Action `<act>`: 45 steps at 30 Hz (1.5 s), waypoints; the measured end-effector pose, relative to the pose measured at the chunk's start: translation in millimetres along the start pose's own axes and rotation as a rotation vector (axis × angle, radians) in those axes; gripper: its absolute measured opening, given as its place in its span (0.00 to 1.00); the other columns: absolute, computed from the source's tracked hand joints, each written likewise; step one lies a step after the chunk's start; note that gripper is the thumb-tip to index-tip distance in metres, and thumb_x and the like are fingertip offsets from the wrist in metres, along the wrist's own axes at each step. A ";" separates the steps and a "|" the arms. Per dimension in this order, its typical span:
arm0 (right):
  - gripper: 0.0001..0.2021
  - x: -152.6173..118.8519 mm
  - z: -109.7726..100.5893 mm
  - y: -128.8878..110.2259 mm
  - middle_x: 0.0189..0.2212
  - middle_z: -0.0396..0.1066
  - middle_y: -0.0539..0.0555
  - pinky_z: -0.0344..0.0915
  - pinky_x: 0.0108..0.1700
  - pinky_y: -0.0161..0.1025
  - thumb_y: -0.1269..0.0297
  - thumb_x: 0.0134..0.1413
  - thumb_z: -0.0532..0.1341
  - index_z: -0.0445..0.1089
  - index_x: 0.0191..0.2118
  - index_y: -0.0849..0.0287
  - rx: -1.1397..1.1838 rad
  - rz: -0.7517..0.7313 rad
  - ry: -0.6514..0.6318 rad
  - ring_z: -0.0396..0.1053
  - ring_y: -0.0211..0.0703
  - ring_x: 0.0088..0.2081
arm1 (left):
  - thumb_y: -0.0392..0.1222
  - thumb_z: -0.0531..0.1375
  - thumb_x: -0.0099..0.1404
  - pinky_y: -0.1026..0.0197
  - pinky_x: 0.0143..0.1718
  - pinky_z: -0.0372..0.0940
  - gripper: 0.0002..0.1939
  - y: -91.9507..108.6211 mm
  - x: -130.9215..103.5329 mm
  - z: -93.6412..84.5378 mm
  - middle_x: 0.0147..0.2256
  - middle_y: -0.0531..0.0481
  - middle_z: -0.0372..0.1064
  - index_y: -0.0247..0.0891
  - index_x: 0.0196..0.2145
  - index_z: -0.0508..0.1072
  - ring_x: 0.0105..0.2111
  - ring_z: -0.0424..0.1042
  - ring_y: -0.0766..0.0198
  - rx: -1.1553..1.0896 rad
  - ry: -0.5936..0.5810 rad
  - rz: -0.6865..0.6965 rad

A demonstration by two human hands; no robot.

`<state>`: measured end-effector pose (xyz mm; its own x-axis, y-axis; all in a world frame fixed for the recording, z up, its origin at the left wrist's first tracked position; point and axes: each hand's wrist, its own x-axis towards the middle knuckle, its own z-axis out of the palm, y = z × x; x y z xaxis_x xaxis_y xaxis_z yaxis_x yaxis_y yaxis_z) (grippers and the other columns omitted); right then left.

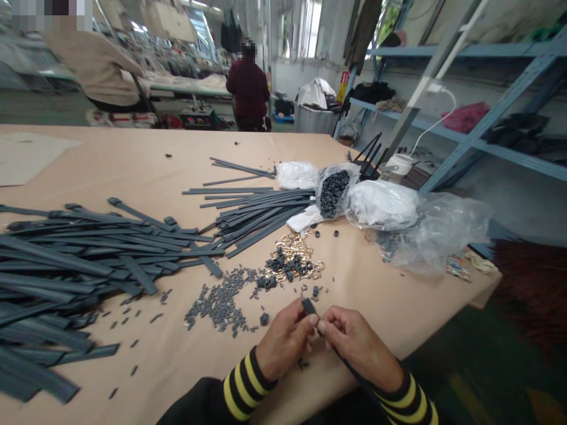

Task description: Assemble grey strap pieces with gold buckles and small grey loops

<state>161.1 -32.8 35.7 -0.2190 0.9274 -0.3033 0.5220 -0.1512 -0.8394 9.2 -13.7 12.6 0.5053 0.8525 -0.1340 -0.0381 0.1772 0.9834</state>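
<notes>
A dark grey strap (309,306) is pinched between both hands near the table's front edge. My left hand (287,330) closes thumb and fingers on it close to its upper end. Just right of there, my right hand (354,339) grips the same strap, which trails down past the right wrist toward my lap. Ahead of the fingers lie gold-coloured buckles (290,248) mixed with dark rings (290,268). To the left is a scattered heap of short dark grey pieces (221,304). Any small part between the fingertips is hidden.
Many dark straps (80,254) cover the table's left side; thinner ones (266,215) lie mid-table. Behind the buckles stand a plastic bag of dark rings (334,192) and white plastic bags (383,203). Blue shelving (487,130) rises at right. Two people (248,88) are in the background.
</notes>
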 end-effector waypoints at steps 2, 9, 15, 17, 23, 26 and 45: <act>0.13 1.0 2.9 0.0 0.16 0.60 0.46 0.50 0.21 0.28 0.60 0.53 0.53 0.58 0.23 0.62 -0.001 0.003 0.019 0.54 0.30 0.18 | 0.50 0.51 0.59 0.69 0.16 0.55 0.14 -0.7 0.8 -2.9 0.20 0.56 0.58 0.34 0.28 0.62 0.16 0.57 0.73 0.065 0.002 -0.010; 0.10 -2.7 5.7 0.3 0.16 0.60 0.45 0.52 0.22 0.28 0.63 0.53 0.53 0.59 0.24 0.61 0.083 -0.059 -0.139 0.55 0.30 0.19 | 0.51 0.49 0.60 0.69 0.17 0.48 0.20 -0.4 4.3 -15.1 0.14 0.59 0.51 0.33 0.20 0.62 0.15 0.49 0.75 0.128 -0.178 0.062; 0.10 -0.5 6.0 2.1 0.14 0.58 0.45 0.48 0.19 0.27 0.63 0.52 0.53 0.58 0.24 0.61 0.126 0.032 -0.131 0.52 0.29 0.16 | 0.48 0.45 0.62 0.68 0.20 0.52 0.19 -6.2 2.5 -12.9 0.14 0.56 0.55 0.35 0.19 0.59 0.16 0.54 0.72 0.333 -0.117 0.029; 0.10 1.4 7.8 4.6 0.14 0.58 0.45 0.48 0.19 0.28 0.63 0.52 0.53 0.58 0.23 0.61 0.122 0.037 -0.111 0.52 0.29 0.16 | 0.46 0.46 0.62 0.68 0.21 0.52 0.15 -6.8 1.2 -9.1 0.16 0.55 0.56 0.36 0.21 0.60 0.17 0.57 0.70 0.484 -0.026 0.073; 0.11 2.5 9.7 8.4 0.13 0.55 0.43 0.47 0.19 0.28 0.62 0.52 0.52 0.57 0.22 0.61 0.111 0.049 -0.060 0.51 0.29 0.16 | 0.41 0.45 0.62 0.66 0.23 0.53 0.11 -7.3 -1.7 1.3 0.18 0.53 0.60 0.37 0.26 0.61 0.19 0.63 0.66 0.741 0.109 0.117; 0.11 1.8 8.4 7.8 0.13 0.54 0.43 0.47 0.19 0.28 0.62 0.51 0.52 0.56 0.21 0.60 0.087 0.045 -0.063 0.50 0.29 0.16 | 0.41 0.45 0.63 0.66 0.23 0.54 0.10 -12.0 -2.0 4.3 0.18 0.52 0.63 0.37 0.28 0.61 0.21 0.66 0.64 0.833 0.135 0.137; 0.20 -8.9 10.1 14.0 0.12 0.58 0.45 0.51 0.18 0.28 0.57 0.58 0.45 0.63 0.23 0.62 0.004 0.053 -0.175 0.53 0.29 0.14 | 0.43 0.44 0.63 0.69 0.23 0.56 0.14 -7.7 -0.4 -1.0 0.16 0.55 0.62 0.37 0.23 0.60 0.17 0.61 0.71 0.550 -0.081 0.060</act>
<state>162.0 -46.6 22.1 -0.3317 0.8444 -0.4208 0.5332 -0.2002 -0.8220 8.4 -14.9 5.0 0.5818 0.8087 -0.0873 0.3758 -0.1720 0.9106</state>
